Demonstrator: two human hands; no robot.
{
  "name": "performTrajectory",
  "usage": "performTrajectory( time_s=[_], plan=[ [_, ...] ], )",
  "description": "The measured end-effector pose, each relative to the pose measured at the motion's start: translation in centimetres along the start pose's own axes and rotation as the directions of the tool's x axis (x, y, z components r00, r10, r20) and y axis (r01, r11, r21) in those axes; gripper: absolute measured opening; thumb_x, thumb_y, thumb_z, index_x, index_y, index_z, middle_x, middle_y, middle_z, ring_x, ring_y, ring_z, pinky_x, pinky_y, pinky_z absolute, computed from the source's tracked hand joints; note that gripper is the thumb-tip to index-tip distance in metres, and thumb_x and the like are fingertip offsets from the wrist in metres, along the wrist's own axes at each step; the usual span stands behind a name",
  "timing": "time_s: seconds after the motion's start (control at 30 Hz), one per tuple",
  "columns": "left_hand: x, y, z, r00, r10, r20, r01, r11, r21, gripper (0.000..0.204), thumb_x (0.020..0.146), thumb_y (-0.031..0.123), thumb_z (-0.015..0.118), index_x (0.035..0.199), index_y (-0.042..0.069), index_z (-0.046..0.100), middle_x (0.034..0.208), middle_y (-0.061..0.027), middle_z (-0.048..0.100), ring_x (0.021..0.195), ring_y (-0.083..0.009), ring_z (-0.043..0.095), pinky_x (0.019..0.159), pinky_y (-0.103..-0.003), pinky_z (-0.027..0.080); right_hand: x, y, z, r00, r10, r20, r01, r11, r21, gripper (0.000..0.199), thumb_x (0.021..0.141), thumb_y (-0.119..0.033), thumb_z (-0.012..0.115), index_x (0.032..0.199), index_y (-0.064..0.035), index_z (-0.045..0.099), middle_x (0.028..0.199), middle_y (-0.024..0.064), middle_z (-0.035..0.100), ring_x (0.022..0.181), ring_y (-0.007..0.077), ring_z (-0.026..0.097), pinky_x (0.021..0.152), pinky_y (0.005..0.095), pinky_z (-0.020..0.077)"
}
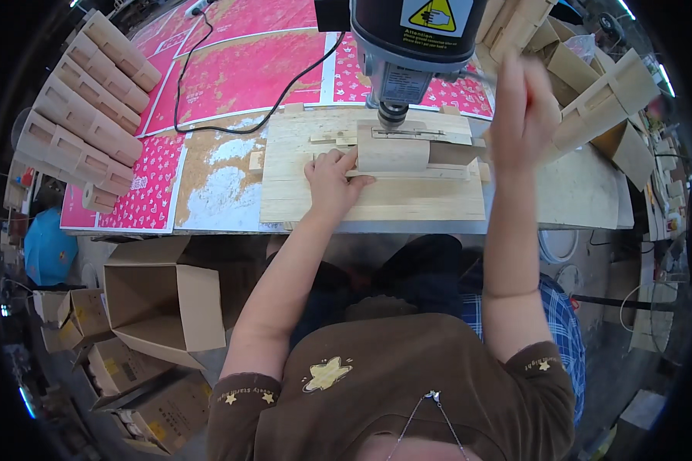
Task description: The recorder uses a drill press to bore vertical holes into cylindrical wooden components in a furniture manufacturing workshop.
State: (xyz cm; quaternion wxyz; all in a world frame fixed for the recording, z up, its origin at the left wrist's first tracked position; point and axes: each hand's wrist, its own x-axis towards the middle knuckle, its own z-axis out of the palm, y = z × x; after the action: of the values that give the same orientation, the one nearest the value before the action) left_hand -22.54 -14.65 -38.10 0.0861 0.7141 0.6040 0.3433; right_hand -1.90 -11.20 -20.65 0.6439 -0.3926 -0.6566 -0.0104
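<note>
The small wooden block [392, 154] sits on the plywood jig board [377, 196] near the far edge of the counter [584, 192], directly under the drill press chuck [392, 114]. As far as you can see, the bit is not yet into the wood, so the drilling looks still to be done. Your left hand [332, 178] lies flat, fingers spread and pressed against the block's left end. Your right hand [524, 107] is raised and blurred by the press lever; whether it is closed you cannot tell. Stacked wooden pieces [84, 107] line the counter's left edge.
</note>
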Motion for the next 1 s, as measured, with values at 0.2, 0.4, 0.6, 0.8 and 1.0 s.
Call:
performTrajectory(
  time_s=[0.2,0.4,0.6,0.8,1.0],
  plan=[
    [0.4,0.2,-0.4,0.998,-0.048,0.029,0.05,0.997,-0.06,0.051,0.057,0.031,0.078,0.104,0.019,0.064,0.077,0.0005,0.054,0.083,-0.0187,0.049,0.082,-0.039,0.026,8.9,3.5,4.8,0.998,-0.014,0.057,0.019,0.996,-0.083,0.028,0.088,-0.023,0.049,0.083,0.003,0.059,0.074,0.0138,0.061,0.066,0.0198,0.056,0.062,0.032,0.0428],
    [1.4,0.7,-0.6,0.997,-0.075,0.027,0.079,0.972,-0.219,0.044,0.054,0.028,0.08,0.092,0.013,0.067,0.077,0.0002,0.055,0.083,-0.017,0.051,0.083,-0.038,0.025,0.0,7.0,-0.2,0.87,0.161,0.467,-0.114,0.985,-0.127,0.029,0.088,-0.027,0.053,0.107,-0.0051,0.058,0.091,0.0122,0.062,0.092,0.0302,0.055,0.081,0.0366,0.0425],
    [1.1,-1.6,-3.2,0.999,0.011,0.046,0.006,0.931,-0.366,0.035,0.055,0.018,0.08,0.085,0.008,0.066,0.08,-0.0012,0.056,0.078,-0.0167,0.053,0.074,-0.031,0.035,-9.9,6.6,-2.9,0.747,0.177,0.641,0.118,0.913,-0.389,0.029,0.075,-0.017,0.064,0.102,-0.0069,0.057,0.09,0.0113,0.056,0.089,0.0317,0.051,0.076,0.0405,0.0417],
    [-3.2,-5.7,-12.4,0.989,-0.144,0.034,0.141,0.844,-0.518,0.026,0.06,0.009,0.079,0.082,0.004,0.065,0.071,0.0007,0.057,0.064,-0.0088,0.053,0.056,-0.022,0.041,-10.4,4.5,-3.9,0.755,0.106,0.647,0.12,0.948,-0.295,0.029,0.069,-0.01,0.067,0.096,-0.0055,0.056,0.085,0.0105,0.053,0.083,0.032,0.049,0.071,0.0409,0.0393],
    [-4.8,-5.1,-16.3,0.77,-0.591,0.241,0.541,0.404,-0.737,0.028,0.072,0.024,0.074,0.073,-0.002,0.062,0.063,-0.0032,0.059,0.05,-0.0061,0.047,0.047,-0.019,0.035,-10.9,2.3,-3.3,0.718,0.074,0.692,0.13,0.963,-0.237,0.029,0.069,-0.007,0.066,0.096,-0.0039,0.056,0.084,0.0115,0.053,0.082,0.0321,0.048,0.072,0.0399,0.0393]
  ],
)
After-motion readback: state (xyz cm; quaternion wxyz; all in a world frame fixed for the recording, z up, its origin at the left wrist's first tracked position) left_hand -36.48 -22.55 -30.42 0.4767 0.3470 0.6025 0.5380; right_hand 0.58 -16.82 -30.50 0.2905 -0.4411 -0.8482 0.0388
